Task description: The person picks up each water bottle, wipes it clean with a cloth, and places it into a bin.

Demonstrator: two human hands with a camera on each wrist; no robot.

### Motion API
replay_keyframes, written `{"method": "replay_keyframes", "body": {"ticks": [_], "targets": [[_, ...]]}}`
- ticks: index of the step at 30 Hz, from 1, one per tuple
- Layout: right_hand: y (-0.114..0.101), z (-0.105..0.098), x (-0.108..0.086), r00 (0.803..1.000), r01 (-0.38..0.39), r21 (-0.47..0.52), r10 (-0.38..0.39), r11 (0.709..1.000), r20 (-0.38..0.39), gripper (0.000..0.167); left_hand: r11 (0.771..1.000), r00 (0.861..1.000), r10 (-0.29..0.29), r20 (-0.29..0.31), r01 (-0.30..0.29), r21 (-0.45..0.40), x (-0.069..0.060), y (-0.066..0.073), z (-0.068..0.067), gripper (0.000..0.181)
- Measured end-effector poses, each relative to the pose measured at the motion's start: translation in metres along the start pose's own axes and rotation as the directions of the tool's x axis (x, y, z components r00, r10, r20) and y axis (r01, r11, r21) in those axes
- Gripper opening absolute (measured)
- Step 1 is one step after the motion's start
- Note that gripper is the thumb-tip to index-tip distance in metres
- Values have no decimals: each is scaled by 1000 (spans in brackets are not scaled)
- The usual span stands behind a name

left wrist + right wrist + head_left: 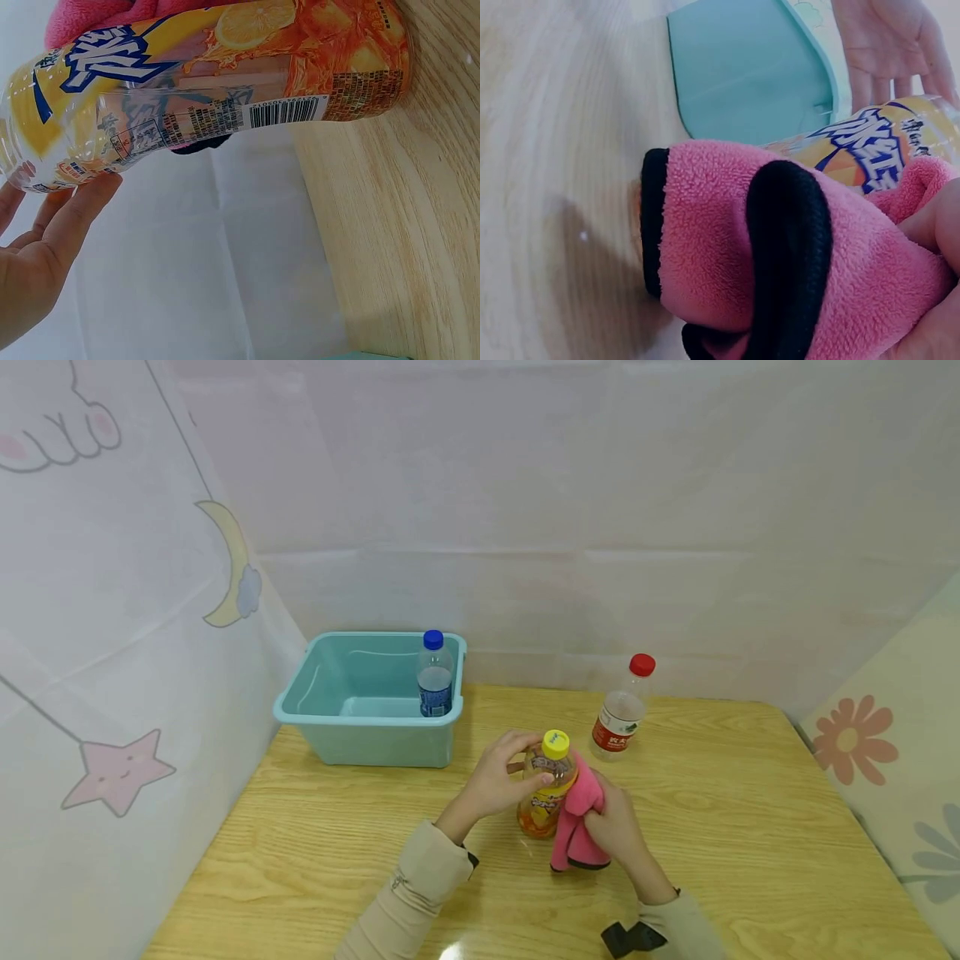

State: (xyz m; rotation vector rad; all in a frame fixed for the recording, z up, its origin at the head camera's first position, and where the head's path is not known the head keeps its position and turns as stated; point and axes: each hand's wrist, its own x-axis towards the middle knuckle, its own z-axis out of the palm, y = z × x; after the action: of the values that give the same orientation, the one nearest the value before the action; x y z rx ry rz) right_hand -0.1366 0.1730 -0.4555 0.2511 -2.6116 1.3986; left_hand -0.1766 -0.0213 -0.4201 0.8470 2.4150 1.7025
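Observation:
A clear plastic drink bottle with a yellow cap and an orange-yellow label stands upright on the table. My left hand grips it near the shoulder, thumb in front and fingers behind; the left wrist view shows those fingers at the bottle's upper end. In my right hand is a pink cloth with black edging, bunched up and pressed against the bottle's right side. The right wrist view has the cloth covering part of the label.
Back left on the wooden table stands a light blue basin, with a blue-capped bottle upright inside it. A red-capped bottle stands behind my right hand. A pale printed curtain hangs behind the table.

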Motion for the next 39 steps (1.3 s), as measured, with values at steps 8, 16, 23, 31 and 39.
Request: {"method": "replay_keyframes", "body": {"ticks": [8, 16, 23, 31, 39], "targets": [[9, 6, -3, 999, -28, 1, 28, 1000, 26, 58, 1000, 1000, 2, -9, -2, -4, -1, -1, 1, 49], [17, 15, -6, 999, -19, -37, 20, 999, 26, 54, 999, 1000, -22, 0, 22, -38, -5, 20, -2, 48], [22, 18, -7, 999, -16, -76, 19, 997, 41, 55, 999, 1000, -8, 3, 8, -33, -8, 37, -7, 46], [22, 18, -7, 997, -29, -103, 36, 994, 68, 58, 999, 1000, -18, 14, 19, -46, -4, 27, -9, 45], [21, 12, -9, 994, -37, -128, 49, 991, 93, 60, 1000, 1000, 20, 22, -19, -11, 2, -1, -7, 46]]}}
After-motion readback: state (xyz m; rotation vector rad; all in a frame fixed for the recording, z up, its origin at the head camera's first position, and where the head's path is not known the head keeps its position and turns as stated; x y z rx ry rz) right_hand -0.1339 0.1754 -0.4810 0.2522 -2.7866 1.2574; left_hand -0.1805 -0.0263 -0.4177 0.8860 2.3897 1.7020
